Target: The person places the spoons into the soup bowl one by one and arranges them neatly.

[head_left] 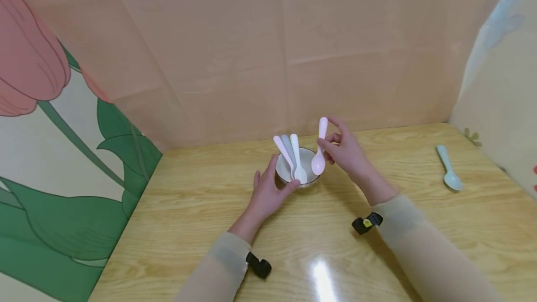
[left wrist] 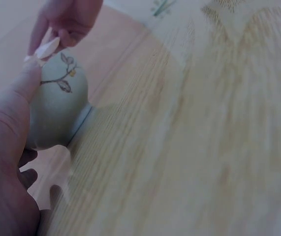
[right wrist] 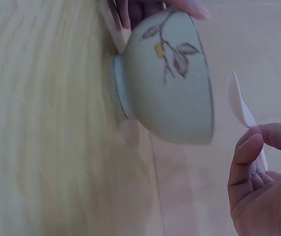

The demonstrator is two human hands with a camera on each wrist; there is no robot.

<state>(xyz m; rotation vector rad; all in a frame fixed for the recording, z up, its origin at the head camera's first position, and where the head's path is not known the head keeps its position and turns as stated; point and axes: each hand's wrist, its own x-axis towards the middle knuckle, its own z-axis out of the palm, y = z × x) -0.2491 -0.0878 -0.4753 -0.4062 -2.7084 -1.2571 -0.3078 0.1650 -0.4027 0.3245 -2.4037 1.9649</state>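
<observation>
A white bowl (head_left: 307, 157) with a dark rim stands on the table; the right wrist view shows a leaf-and-branch pattern on its outside (right wrist: 174, 103). My left hand (head_left: 268, 193) grips the bowl at its near left side, thumb at the rim. Three spoons lean in it, handles up: a pink one (head_left: 283, 149), a grey one (head_left: 287, 143) and a white one (head_left: 296, 150). Over the bowl's right edge, my right hand (head_left: 347, 152) pinches another pink spoon (head_left: 318, 164) by its handle, bowl end down. In the right wrist view this spoon (right wrist: 238, 101) is apart from the rim.
A pale green spoon (head_left: 447, 168) lies on the wooden table (head_left: 189, 209) at the far right. Behind the table rises a peach-coloured backdrop (head_left: 235, 59). A panel with a printed tulip (head_left: 29, 45) borders the left side, and a pale panel (head_left: 507, 87) the right.
</observation>
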